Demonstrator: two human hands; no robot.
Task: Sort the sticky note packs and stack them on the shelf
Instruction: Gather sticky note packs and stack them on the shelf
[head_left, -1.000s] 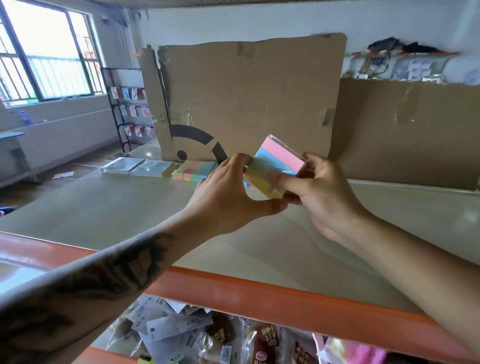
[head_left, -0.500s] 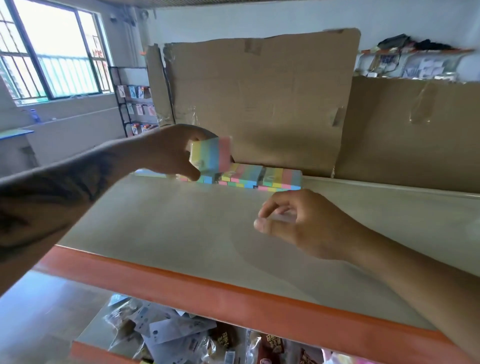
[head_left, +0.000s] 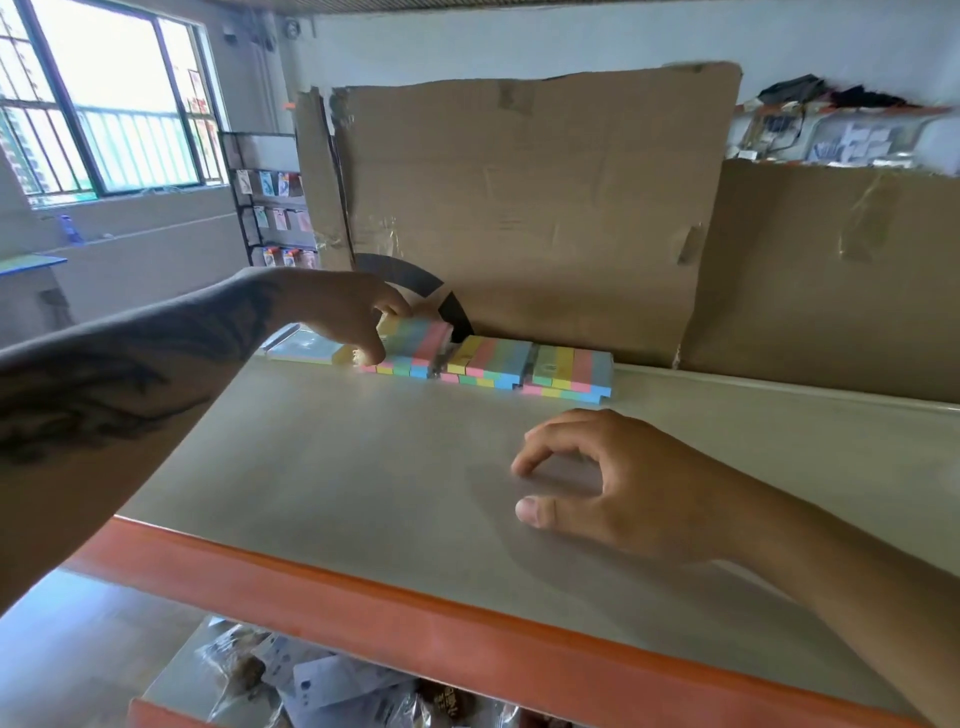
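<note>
A striped pastel sticky note pack (head_left: 420, 338) is pinched by my left hand (head_left: 358, 317) at the back of the grey shelf (head_left: 332, 467); it rests tilted on the leftmost stack (head_left: 400, 366). Two more stacks of the same packs, a middle stack (head_left: 488, 366) and a right stack (head_left: 571, 374), lie in a row to the right against the cardboard. My right hand (head_left: 613, 483) hovers just over the shelf's middle, fingers loosely curled, holding nothing.
Cardboard sheets (head_left: 545, 208) wall off the shelf's back. Flat clear-wrapped packs (head_left: 304, 347) lie left of the stacks. The shelf has an orange front edge (head_left: 415, 623); bagged goods (head_left: 311, 686) fill the level below. A wire display rack (head_left: 270, 208) stands by the window.
My left hand carried the pack from my right hand to the back of the shelf and lowered it onto the left stack. My right hand let go and sank toward the shelf.
</note>
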